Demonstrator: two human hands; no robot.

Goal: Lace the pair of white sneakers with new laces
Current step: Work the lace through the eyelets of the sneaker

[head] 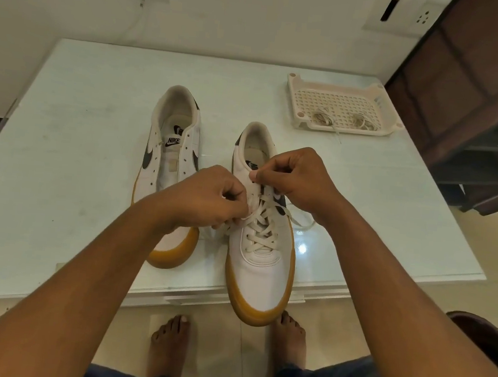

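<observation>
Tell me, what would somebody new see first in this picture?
Two hands meet in the middle: the left hand and right hand pinch a lace on the near sneaker, which is laced partway up and pokes over the table edge. Left of it, the other sneaker shows no lacing. At the far right sits a basket with loose laces inside.

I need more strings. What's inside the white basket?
Two lace bundles lie in the basket: a left bundle, with an end trailing over the front rim, and a right bundle. The rim may hide their lowest parts.
</observation>
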